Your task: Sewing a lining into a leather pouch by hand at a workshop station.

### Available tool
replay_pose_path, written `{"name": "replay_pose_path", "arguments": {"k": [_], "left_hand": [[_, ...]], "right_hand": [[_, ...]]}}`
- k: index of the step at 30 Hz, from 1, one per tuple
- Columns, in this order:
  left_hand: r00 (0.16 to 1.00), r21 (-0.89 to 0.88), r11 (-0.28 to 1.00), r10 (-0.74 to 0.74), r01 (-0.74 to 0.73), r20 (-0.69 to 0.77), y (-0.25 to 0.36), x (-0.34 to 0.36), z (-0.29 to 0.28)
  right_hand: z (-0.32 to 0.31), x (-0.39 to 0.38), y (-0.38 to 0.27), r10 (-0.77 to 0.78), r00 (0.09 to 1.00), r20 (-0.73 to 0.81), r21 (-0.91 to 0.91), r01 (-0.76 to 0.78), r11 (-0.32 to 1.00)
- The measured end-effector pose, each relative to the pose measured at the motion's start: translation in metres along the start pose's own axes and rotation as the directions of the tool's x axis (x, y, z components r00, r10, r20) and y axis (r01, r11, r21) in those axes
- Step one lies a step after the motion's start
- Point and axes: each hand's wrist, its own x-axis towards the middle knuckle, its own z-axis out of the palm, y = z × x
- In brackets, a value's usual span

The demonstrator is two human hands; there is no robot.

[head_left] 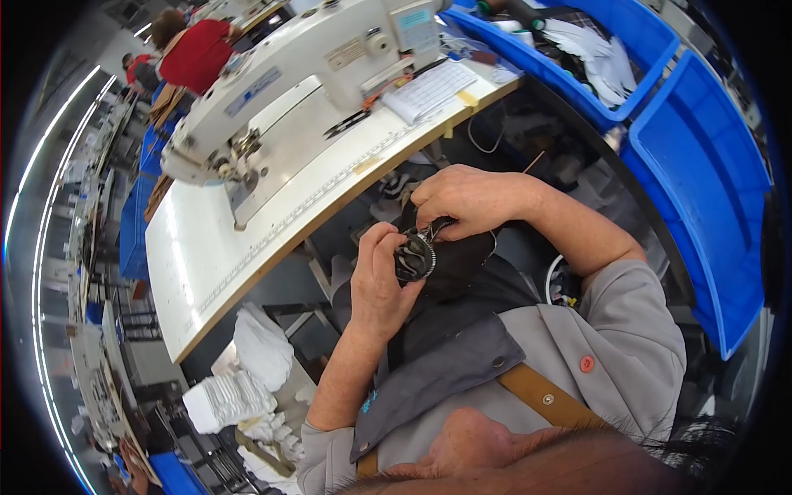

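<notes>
Over my lap, just beyond the table's front edge, my left hand (384, 280) grips a dark round mechanical part (417, 257) with a silvery toothed rim. My right hand (458, 202) is closed at the top of that part, its fingers on small dark and metallic pieces (433, 227); I cannot make out exactly what it pinches. Behind my hands stands a white sewing machine (272, 82) on a pale worktable (198, 289), with black snips (346, 124) and a paper pad (425, 91) beside it.
Two blue bins (701, 198) line the right, the farther holding spools and white pieces. Stacked white fabric (227, 400) lies low at the left. A co-worker in red (198, 58) sits beyond the machine; other workstations stretch along the left.
</notes>
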Motion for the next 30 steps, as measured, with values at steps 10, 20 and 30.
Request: {"name": "replay_pose_path", "arguments": {"k": [10, 20, 30], "left_hand": [[0.858, -0.542, 0.708, -0.511, 0.452, 0.049, -0.066, -0.037, -0.029], [0.790, -0.935, -0.075, -0.515, 0.347, 0.334, -0.071, -0.019, -0.018], [0.719, -0.889, -0.113, -0.547, 0.443, 0.428, -0.064, -0.011, -0.004]], "right_hand": [[0.007, 0.066, -0.010, -0.197, 0.980, 0.041, -0.339, 0.199, 0.920], [0.005, 0.044, -0.009, -0.170, 0.897, -0.407, -0.525, -0.078, 0.848], [0.018, 0.020, 0.021, 0.146, 0.864, -0.481, -0.174, -0.257, 0.951]]}}
